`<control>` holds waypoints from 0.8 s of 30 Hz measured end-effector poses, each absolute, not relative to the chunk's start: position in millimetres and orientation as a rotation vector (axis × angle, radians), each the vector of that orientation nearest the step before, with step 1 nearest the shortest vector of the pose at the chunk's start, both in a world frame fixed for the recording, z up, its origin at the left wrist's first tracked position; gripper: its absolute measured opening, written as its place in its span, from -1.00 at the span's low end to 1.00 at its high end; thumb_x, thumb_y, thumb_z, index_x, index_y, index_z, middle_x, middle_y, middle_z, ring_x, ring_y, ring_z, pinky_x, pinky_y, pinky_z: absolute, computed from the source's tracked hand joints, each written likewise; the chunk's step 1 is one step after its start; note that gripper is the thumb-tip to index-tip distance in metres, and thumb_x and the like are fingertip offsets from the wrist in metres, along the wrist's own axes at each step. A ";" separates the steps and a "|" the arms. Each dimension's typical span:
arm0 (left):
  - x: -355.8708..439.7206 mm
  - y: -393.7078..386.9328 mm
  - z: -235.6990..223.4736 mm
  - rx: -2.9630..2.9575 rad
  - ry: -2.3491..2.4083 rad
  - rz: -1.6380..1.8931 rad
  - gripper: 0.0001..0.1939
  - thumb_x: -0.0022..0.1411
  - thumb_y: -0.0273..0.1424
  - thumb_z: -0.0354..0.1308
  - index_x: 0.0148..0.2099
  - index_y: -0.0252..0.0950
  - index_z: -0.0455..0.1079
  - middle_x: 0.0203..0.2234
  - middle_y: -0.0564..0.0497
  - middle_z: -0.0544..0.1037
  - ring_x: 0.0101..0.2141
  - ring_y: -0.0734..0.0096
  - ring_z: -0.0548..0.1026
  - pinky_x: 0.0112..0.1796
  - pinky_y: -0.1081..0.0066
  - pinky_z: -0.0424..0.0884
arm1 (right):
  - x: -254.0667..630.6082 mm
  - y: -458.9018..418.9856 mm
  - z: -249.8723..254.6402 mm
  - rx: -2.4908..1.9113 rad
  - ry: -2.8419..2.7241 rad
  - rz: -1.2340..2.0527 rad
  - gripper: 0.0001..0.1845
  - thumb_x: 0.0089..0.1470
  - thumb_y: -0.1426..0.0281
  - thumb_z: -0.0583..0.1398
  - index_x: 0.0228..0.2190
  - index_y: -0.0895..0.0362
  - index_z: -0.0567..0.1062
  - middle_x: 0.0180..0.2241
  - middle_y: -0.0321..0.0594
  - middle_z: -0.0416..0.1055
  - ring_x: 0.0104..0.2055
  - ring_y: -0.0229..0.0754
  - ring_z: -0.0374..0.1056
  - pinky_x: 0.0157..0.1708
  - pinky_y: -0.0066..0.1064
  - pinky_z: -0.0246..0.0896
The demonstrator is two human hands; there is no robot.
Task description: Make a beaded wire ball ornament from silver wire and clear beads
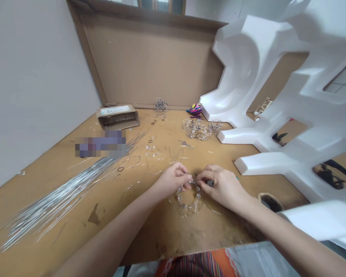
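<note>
A ring of bent silver wire with clear beads [196, 202] hangs just above the table's near part, between my two hands. My left hand [177, 177] pinches its upper left edge between thumb and fingers. On the opposite side, my right hand [216, 182] is closed at the ring's upper right, its thumb and forefinger at the wire. A small dark metal tool [210, 182] shows partly within the right hand; its kind is hidden by the fingers. Loose wire ends stick out around the ring's lower side.
A bundle of straight silver wires [72, 188] lies at left, near an open cardboard box [118, 117]. Finished-looking wire pieces [197, 129] and a colourful object [195, 109] sit at the back. White foam packing [256, 163] borders the right side, beside a round hole [270, 202].
</note>
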State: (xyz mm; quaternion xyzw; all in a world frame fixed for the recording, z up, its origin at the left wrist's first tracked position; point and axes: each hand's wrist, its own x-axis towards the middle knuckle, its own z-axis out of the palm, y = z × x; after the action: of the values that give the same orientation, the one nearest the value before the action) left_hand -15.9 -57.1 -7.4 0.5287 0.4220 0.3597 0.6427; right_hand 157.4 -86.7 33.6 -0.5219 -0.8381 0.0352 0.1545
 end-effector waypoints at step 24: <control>-17.9 -56.4 -1.4 1.196 1.076 0.905 -0.78 -0.01 -0.27 0.19 -0.45 -0.33 0.33 -0.70 0.07 0.45 -0.69 0.58 0.29 -0.58 0.52 0.22 | 154.7 -72.6 20.0 -1.263 -1.844 0.648 -0.62 -0.03 0.25 0.19 -0.14 0.11 0.36 -0.21 -0.14 0.37 -0.22 -0.20 0.31 -0.24 -0.34 0.25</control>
State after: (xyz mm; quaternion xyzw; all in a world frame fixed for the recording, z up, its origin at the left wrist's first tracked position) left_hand -17.9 -56.4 -1.4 0.5166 0.4648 0.3908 0.6037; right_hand 154.7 -72.6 20.0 -0.4984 -0.7277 0.2556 0.3959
